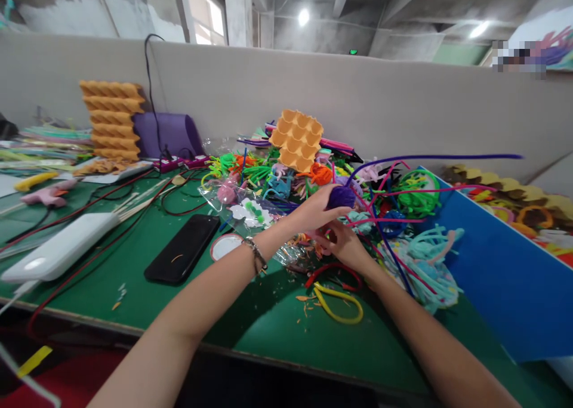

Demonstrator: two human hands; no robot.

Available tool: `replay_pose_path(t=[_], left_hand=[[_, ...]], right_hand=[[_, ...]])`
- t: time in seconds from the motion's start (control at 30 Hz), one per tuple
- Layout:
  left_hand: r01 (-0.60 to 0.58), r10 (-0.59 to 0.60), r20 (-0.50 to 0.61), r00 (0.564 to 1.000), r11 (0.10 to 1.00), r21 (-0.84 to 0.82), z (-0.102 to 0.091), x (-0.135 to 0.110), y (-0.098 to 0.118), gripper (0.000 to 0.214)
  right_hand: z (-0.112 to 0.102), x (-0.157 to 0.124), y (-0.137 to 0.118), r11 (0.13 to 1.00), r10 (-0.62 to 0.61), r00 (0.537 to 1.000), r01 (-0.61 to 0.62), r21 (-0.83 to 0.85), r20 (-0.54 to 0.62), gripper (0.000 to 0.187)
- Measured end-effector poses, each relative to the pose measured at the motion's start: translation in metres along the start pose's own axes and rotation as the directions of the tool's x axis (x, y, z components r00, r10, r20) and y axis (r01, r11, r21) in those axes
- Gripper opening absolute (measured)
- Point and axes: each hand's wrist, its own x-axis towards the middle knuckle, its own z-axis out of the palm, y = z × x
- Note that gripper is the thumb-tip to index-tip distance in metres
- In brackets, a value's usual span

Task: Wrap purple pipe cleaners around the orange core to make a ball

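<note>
My left hand [319,210] is closed on a coiled purple pipe cleaner [341,197], above the middle of the table. One long purple end sweeps from the coil to the upper right. Just below it, my right hand [347,247] has its fingers curled in close to the left fingertips; what they hold, if anything, is hidden. Magenta pipe cleaners [394,221] stick out to the right behind my hands. Nearer to me, a yellow pipe cleaner loop [339,321] and a red one [338,267] lie on the green table [277,348].
A heap of coloured pipe-cleaner pieces [277,184] with an orange egg-crate tray [298,139] stands behind my hands. To the left lie a black phone [182,248], a white power bank [62,244] and a glue gun [49,193]. A blue box [487,277] stands at the right.
</note>
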Motion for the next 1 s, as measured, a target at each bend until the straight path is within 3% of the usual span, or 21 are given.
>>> replay_pose_path(t=[0.1, 0.2, 0.4, 0.6, 0.8, 0.93, 1.0], left_hand=[[0.016, -0.017, -0.027, 1.0, 0.999, -0.035, 0.005, 0.013, 0.0, 0.039], [0.041, -0.045, -0.058, 0.997, 0.996, -0.078, -0.002, 0.013, -0.002, 0.036], [0.081, -0.09, -0.082, 0.993, 0.991, -0.108, -0.041, -0.022, -0.004, 0.044], [0.13, -0.153, -0.177, 0.972, 0.982, -0.138, -0.072, -0.057, -0.003, 0.054], [0.201, -0.222, -0.162, 0.962, 0.97, -0.133, -0.068, -0.074, -0.006, 0.059], [0.26, -0.267, -0.166, 0.949, 0.964, -0.062, -0.062, -0.087, -0.004, 0.057], [0.249, -0.244, -0.154, 0.957, 0.969, 0.011, -0.061, -0.093, -0.003, 0.053]], right_hand=[[0.0, -0.001, 0.002, 1.0, -0.019, 1.0, 0.019, -0.023, -0.015, 0.029], [-0.003, -0.004, 0.001, 0.997, -0.06, 0.998, 0.06, -0.048, -0.005, 0.03], [-0.007, -0.008, 0.001, 0.992, -0.09, 0.995, 0.092, -0.086, 0.036, 0.029], [-0.01, -0.005, -0.001, 0.988, -0.103, 0.992, 0.11, -0.107, 0.066, 0.029], [-0.011, -0.003, -0.009, 0.98, -0.115, 0.991, 0.125, -0.158, 0.074, 0.028], [-0.027, -0.017, -0.01, 0.966, -0.095, 0.993, 0.11, -0.233, 0.075, 0.038], [-0.037, -0.032, -0.013, 0.95, -0.061, 0.994, 0.084, -0.299, 0.086, 0.03]])
